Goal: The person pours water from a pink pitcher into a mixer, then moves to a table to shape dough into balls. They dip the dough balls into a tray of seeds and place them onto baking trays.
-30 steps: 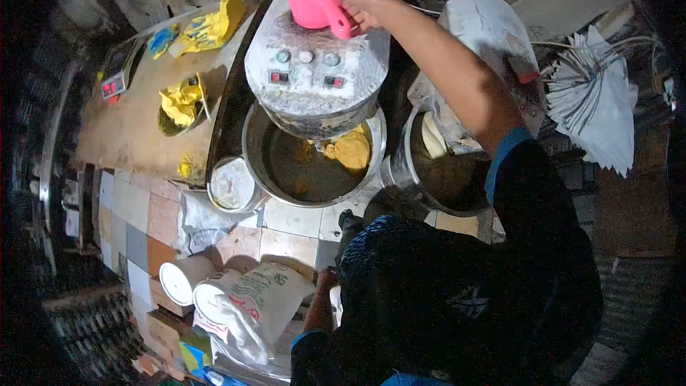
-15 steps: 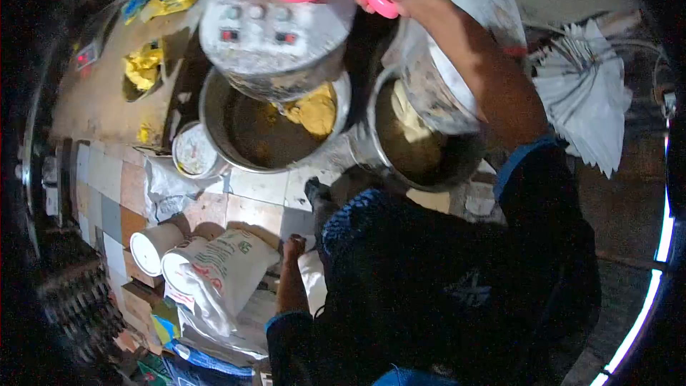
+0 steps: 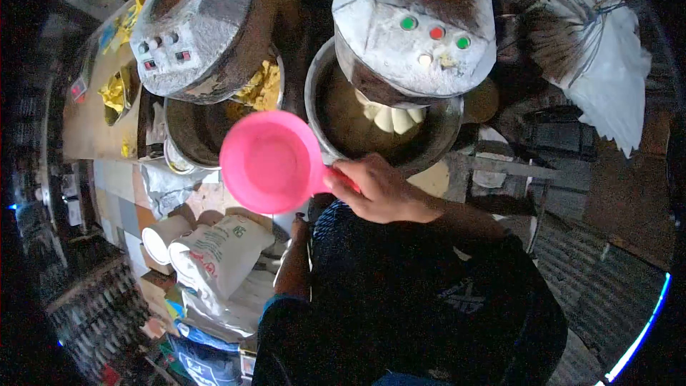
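Observation:
My right hand (image 3: 382, 189) is closed around the handle of a pink dipper (image 3: 271, 162), held in front of two mixers. Its round cup partly covers the left mixing bowl (image 3: 187, 132), where a lump of yellow dough (image 3: 262, 88) shows under the mixer head. Just beyond my right hand is the right mixing bowl (image 3: 320, 111), with pale cream dough (image 3: 391, 119) in it. Low by my body, my left hand (image 3: 300, 229) looks closed beside a white sack (image 3: 227, 254); whatever it may hold is too small to make out.
The left mixer head (image 3: 207, 21) and right mixer head (image 3: 414, 43) overhang their bowls. White buckets (image 3: 163, 237) stand on the tiled floor at left. A wooden table (image 3: 93, 125) holds yellow wrappers (image 3: 114, 93). White plastic sheets (image 3: 607, 78) hang at right.
My right hand has brought the pink dipper down and toward me from above the left mixer. The view has shifted, showing more of both mixer heads. My left hand stays low.

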A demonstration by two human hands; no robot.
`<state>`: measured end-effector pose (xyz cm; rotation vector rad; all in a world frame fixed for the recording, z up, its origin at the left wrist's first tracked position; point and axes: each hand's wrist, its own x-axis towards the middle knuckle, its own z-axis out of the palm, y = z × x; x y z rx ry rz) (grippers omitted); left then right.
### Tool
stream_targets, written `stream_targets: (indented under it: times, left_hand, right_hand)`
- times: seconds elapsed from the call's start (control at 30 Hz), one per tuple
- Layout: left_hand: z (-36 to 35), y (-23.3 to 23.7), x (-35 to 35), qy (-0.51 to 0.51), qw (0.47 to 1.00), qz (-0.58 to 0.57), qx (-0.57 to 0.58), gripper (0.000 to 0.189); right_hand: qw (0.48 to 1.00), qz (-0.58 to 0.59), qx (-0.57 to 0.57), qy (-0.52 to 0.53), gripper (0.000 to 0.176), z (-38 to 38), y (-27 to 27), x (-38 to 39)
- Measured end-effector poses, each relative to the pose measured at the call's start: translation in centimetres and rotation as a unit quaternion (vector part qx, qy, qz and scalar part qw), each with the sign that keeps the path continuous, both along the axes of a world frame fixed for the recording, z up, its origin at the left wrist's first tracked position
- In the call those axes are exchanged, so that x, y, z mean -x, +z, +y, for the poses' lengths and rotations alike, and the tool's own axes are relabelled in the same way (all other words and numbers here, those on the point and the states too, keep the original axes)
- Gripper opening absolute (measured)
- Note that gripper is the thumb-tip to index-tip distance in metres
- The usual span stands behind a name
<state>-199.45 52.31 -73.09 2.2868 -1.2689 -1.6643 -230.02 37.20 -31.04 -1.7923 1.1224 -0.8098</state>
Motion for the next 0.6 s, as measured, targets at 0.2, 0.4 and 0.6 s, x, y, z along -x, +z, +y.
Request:
stream_targets:
  times: [0.2, 0.4, 0.6]
  left_hand:
    - [0.5, 0.9, 0.3, -0.068, 0.997, -0.043, 0.003, 0.043]
    - [0.5, 0.3, 0.6, -0.088, 0.995, -0.040, -0.006, 0.043]
    - [0.2, -2.7, -0.6, -0.087, 0.996, -0.011, -0.017, 0.044]
  right_hand:
    - [1.000, -0.021, -0.012, -0.013, 0.023, 4.5, -5.1, 2.7]
    - [0.995, -0.027, -0.090, -0.032, 0.022, 6.4, -7.3, 4.6]
    - [0.978, 0.003, 0.157, -0.136, 0.019, 7.9, -11.6, 5.1]
